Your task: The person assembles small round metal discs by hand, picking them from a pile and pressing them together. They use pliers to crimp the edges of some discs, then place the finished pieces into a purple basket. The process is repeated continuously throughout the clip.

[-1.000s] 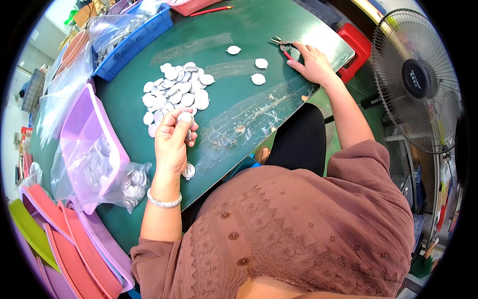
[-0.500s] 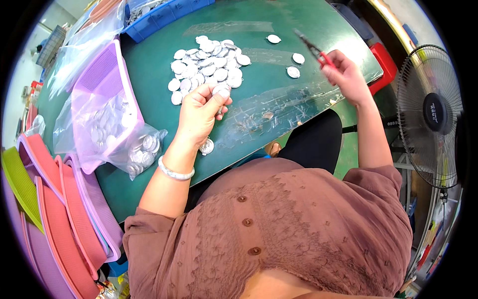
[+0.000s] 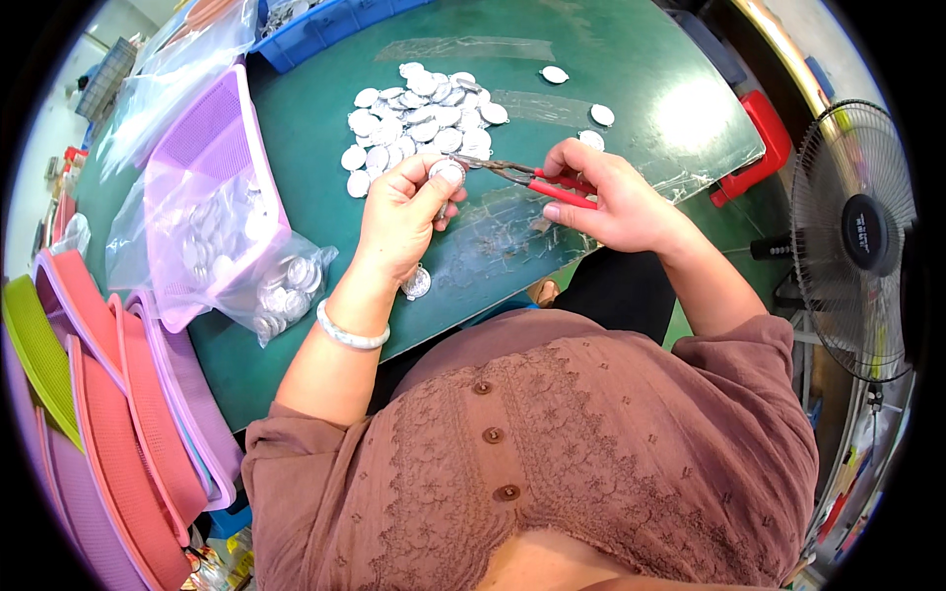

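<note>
Scuffed green tabletop (image 3: 315, 128) carries a loose heap of silvery oval pieces (image 3: 419, 123), with a purple basket (image 3: 212, 123) along its left side. Just in front of the heap, the left hand (image 3: 399, 207) pinches a round silvery piece (image 3: 446, 174) between thumb and fingers; the right hand (image 3: 611, 197) is wrapped around red-handled pliers (image 3: 562, 194), their tips (clamped or merely close, I cannot tell) at that piece's upper edge.

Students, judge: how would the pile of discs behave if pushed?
The pile would probably spread apart, since its discs overlap loosely. They seem unlikely to roll, lying mostly flat. Their silvery look hints at stiff metal.
</note>
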Action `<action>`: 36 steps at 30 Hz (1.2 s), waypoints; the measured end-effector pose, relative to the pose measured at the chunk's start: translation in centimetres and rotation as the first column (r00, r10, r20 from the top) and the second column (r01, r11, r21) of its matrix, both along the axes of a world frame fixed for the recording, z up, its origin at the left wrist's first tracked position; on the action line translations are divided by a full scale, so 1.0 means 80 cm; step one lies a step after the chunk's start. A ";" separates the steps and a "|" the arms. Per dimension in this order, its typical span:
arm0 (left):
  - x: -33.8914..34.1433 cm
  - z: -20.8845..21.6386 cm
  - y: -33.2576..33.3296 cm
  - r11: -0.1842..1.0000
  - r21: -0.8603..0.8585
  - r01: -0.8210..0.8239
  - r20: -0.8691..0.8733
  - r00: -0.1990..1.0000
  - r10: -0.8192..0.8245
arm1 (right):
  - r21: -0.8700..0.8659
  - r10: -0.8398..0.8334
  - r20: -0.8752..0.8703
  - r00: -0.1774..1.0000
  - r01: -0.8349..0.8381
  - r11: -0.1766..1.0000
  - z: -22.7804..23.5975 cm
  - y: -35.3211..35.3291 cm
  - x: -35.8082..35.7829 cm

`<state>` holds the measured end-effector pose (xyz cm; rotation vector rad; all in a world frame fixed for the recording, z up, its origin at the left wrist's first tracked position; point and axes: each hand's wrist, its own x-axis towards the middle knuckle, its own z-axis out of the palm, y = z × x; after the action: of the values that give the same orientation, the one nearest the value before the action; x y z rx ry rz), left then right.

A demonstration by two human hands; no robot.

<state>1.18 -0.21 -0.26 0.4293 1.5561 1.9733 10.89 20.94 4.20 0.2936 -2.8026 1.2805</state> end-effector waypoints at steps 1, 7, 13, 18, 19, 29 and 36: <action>0.000 0.000 0.000 1.000 0.003 0.004 -0.005 1.000 -0.004 | -0.001 0.003 0.007 1.000 -0.003 1.000 0.000 0.000 0.000; 0.000 0.001 0.000 1.000 0.009 0.003 -0.003 1.000 -0.003 | 0.023 0.036 0.075 0.997 -0.038 0.999 0.000 0.003 -0.002; 0.001 0.000 0.000 1.000 -0.014 -0.004 0.000 1.000 0.004 | 0.043 0.053 0.052 0.997 -0.055 0.998 -0.003 0.003 -0.005; -0.001 -0.001 0.000 1.000 -0.030 -0.009 -0.012 1.000 0.009 | -0.012 0.059 0.038 0.998 -0.059 0.998 -0.007 0.003 -0.008; -0.001 -0.002 0.000 0.999 -0.035 -0.011 -0.016 1.000 0.010 | -0.005 0.059 0.048 0.997 -0.059 0.998 -0.007 0.003 -0.008; -0.001 0.001 0.002 0.997 -0.080 -0.003 -0.041 0.999 -0.001 | -0.034 0.059 0.119 0.991 -0.056 0.998 -0.003 0.001 -0.010; -0.001 0.003 0.001 0.993 -0.114 -0.020 -0.100 0.995 0.008 | -0.001 0.024 0.087 0.996 -0.024 1.000 -0.009 -0.005 -0.008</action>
<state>1.12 -0.14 -0.02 0.4766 1.7294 1.8866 10.27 20.54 3.44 0.2795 -2.8796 1.3290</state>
